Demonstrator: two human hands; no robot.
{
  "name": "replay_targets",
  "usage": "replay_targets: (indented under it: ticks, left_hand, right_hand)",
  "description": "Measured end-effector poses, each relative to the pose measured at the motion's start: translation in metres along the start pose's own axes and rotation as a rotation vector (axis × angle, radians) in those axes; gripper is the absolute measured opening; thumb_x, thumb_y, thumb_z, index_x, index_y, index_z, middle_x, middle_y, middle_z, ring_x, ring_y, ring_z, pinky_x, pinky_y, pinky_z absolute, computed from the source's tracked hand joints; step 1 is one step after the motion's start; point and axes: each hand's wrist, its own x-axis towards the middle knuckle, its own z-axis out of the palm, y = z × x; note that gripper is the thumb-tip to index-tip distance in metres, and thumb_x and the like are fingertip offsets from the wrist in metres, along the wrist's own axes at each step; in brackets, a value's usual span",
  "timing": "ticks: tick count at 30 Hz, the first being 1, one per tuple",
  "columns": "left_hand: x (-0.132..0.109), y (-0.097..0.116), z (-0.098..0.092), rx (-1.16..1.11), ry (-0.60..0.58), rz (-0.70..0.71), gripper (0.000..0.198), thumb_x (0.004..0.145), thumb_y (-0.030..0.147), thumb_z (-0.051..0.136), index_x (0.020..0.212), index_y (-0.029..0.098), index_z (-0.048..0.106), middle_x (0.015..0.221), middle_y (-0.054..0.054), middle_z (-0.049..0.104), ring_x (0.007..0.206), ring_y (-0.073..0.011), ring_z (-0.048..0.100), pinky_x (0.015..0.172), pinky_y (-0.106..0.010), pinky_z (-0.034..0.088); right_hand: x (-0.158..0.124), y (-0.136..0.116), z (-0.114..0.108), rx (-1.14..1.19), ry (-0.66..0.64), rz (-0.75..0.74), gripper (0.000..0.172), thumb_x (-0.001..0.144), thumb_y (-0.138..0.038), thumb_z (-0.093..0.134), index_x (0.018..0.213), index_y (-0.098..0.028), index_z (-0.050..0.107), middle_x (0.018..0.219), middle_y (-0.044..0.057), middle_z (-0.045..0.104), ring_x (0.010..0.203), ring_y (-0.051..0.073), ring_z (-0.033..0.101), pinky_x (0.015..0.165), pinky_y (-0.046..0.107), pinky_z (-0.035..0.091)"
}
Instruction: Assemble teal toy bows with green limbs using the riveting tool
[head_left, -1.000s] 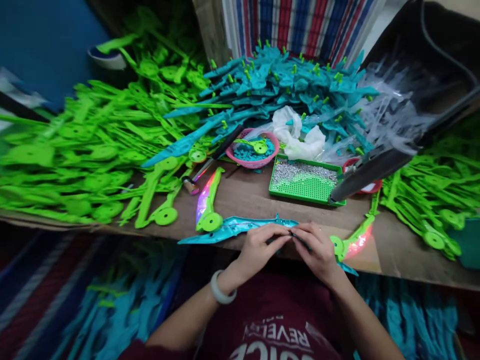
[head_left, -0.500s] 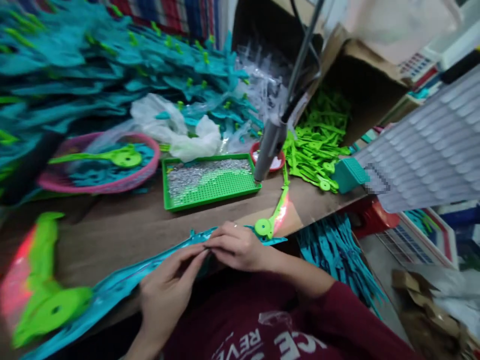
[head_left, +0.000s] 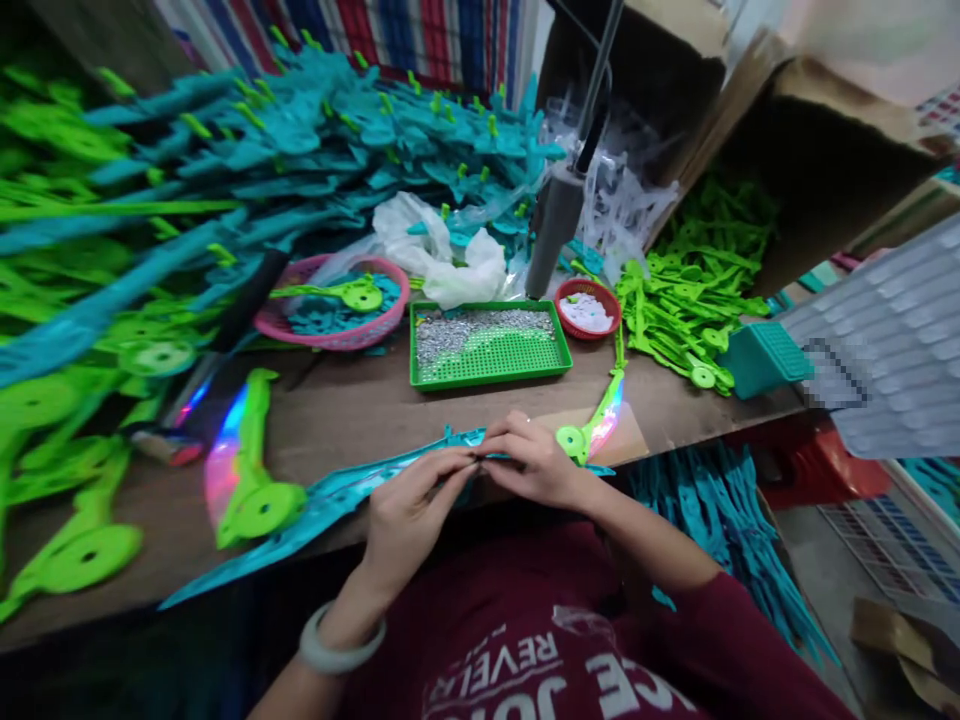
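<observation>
My left hand (head_left: pixel 418 508) and my right hand (head_left: pixel 534 462) meet fingertip to fingertip, both pinched closed. Something small and dark shows between the fingers, too little of it to name. Just behind and beneath them, a long teal plastic piece (head_left: pixel 337 503) lies along the front edge of the table, partly covered by my hands. Past its left part rests a lime-green plastic piece with a shiny iridescent blade (head_left: pixel 264 507). Beyond my right hand, a similar green piece (head_left: pixel 573 442) lies on a brown cardboard patch (head_left: pixel 628 432).
A green tray (head_left: pixel 491 378) of small metal parts stands beyond my hands, between a pink basket (head_left: pixel 390 322) and a red basket (head_left: pixel 616 318). Above the tray hangs a grey electric screwdriver (head_left: pixel 553 222). A hammer (head_left: pixel 169 440) lies left. Heaps of teal parts (head_left: pixel 337 150) and green parts (head_left: pixel 682 300) surround these.
The view has swung left, so everything sits farther right and the hammer and left-hand green pile now show. My hands stay pinched together at the same spot over the teal piece.
</observation>
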Motion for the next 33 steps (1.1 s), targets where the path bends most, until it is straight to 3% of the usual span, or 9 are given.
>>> replay_targets:
  ticks: [6,12,14,17,20,22,24,27,33]
  left_hand:
    - [-0.001,-0.001,-0.003,0.068,0.01,0.148,0.01,0.096,0.017,0.063,0.097,0.02,0.072,0.1,-0.003,0.08,0.092,-0.0161,0.077,0.088,-0.027,0.061]
    - [-0.004,0.0,0.0,0.112,0.021,0.244,0.012,0.096,0.015,0.062,0.1,0.02,0.072,0.103,-0.004,0.081,0.092,-0.0155,0.077,0.089,-0.026,0.06]
    - [-0.001,0.0,0.001,0.098,0.013,0.198,0.01,0.097,0.018,0.062,0.098,0.02,0.072,0.099,-0.003,0.081,0.09,-0.0154,0.077,0.087,-0.025,0.06]
    - [0.009,-0.001,0.001,0.042,0.01,-0.035,0.014,0.096,0.03,0.063,0.089,0.021,0.072,0.086,-0.001,0.079,0.078,-0.0153,0.075,0.077,-0.025,0.059]
    - [0.022,-0.006,0.002,-0.103,0.011,-0.315,0.023,0.089,0.043,0.068,0.086,0.021,0.07,0.079,0.0,0.076,0.071,-0.0162,0.071,0.071,-0.027,0.057]
    - [0.028,-0.012,0.004,-0.194,0.005,-0.407,0.03,0.085,0.049,0.069,0.088,0.02,0.069,0.08,-0.001,0.075,0.073,-0.0176,0.071,0.072,-0.029,0.057]
    - [0.03,-0.017,0.007,-0.238,0.006,-0.436,0.035,0.085,0.054,0.066,0.09,0.019,0.067,0.083,-0.003,0.076,0.077,-0.0191,0.072,0.073,-0.03,0.058]
    - [0.028,-0.022,0.01,-0.275,0.008,-0.453,0.04,0.087,0.057,0.062,0.097,0.018,0.064,0.088,-0.006,0.077,0.081,-0.0206,0.074,0.075,-0.033,0.06]
    - [0.022,-0.023,0.015,-0.269,0.002,-0.442,0.042,0.086,0.052,0.064,0.108,0.018,0.059,0.093,-0.009,0.079,0.088,-0.0238,0.077,0.079,-0.037,0.061]
  right_hand:
    - [0.005,-0.01,-0.004,0.296,-0.016,0.344,0.012,0.093,-0.028,0.066,0.096,-0.016,0.07,0.089,0.003,0.067,0.081,0.014,0.064,0.075,0.027,0.053]
    - [0.01,-0.005,-0.007,0.328,-0.089,0.43,0.019,0.095,-0.034,0.065,0.087,-0.017,0.068,0.084,0.002,0.067,0.078,0.013,0.063,0.074,0.025,0.05]
    - [0.012,-0.003,-0.014,0.273,-0.096,0.389,0.019,0.097,-0.032,0.062,0.087,-0.016,0.067,0.082,0.002,0.066,0.077,0.013,0.062,0.073,0.025,0.05]
    - [0.022,0.0,-0.031,0.076,-0.127,0.204,0.015,0.098,-0.028,0.058,0.099,-0.015,0.066,0.095,0.008,0.067,0.09,0.018,0.063,0.079,0.031,0.053]
    - [0.039,0.003,-0.044,-0.113,-0.335,0.015,0.025,0.098,-0.022,0.055,0.12,-0.015,0.061,0.118,0.016,0.065,0.108,0.023,0.06,0.09,0.038,0.053]
    - [0.052,0.007,-0.046,-0.125,-0.506,-0.018,0.032,0.097,-0.017,0.055,0.129,-0.015,0.057,0.118,0.015,0.065,0.107,0.021,0.061,0.089,0.036,0.053]
    - [0.064,0.014,-0.042,-0.085,-0.608,0.003,0.028,0.097,-0.015,0.056,0.125,-0.014,0.059,0.109,0.01,0.067,0.097,0.019,0.061,0.083,0.032,0.051]
    - [0.076,0.023,-0.034,-0.04,-0.646,0.027,0.013,0.097,-0.015,0.056,0.108,-0.013,0.063,0.097,0.006,0.067,0.088,0.016,0.06,0.078,0.027,0.048]
    - [0.083,0.02,-0.03,-0.282,-0.706,-0.15,0.01,0.097,-0.015,0.056,0.106,-0.012,0.061,0.106,0.01,0.061,0.091,0.017,0.055,0.073,0.026,0.043]
